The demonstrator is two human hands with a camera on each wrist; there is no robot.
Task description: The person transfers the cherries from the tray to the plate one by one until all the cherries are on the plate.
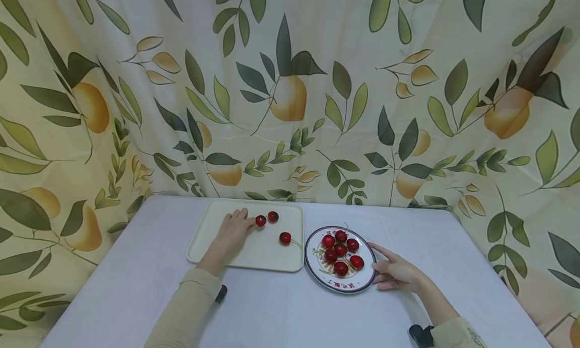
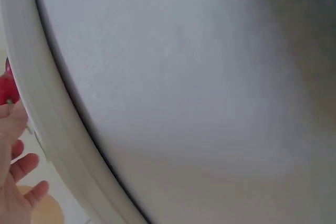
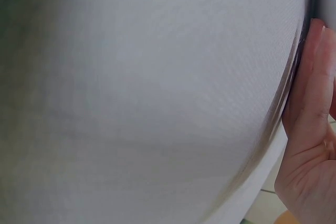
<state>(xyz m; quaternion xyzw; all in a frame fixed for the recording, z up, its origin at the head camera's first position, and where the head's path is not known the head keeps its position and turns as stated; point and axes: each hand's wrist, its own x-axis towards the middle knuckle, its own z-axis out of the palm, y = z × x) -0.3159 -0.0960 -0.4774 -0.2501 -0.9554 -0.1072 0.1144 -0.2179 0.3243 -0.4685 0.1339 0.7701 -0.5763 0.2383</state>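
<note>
My left hand [image 1: 233,232] is over the cream rectangular tray [image 1: 244,261], thumb and finger pinching a red cherry [image 1: 260,220]. In the left wrist view the fingertips meet that cherry [image 2: 7,90] at the left edge, partly cut off. Two more cherries are in the tray: a dark red cherry [image 1: 273,216] beside it and another cherry [image 1: 285,238] with a green stem. My right hand [image 1: 399,272] holds the right rim of a round white plate [image 1: 322,280] with a dark blue edge. Several cherries [image 1: 341,250] sit on this plate.
A white cloth [image 1: 281,307] covers the table. The plate stands close against the tray's right side. Behind the table hangs a curtain [image 1: 317,151] printed with fruit and leaves. Dark straps [image 1: 421,335] show at the wrists.
</note>
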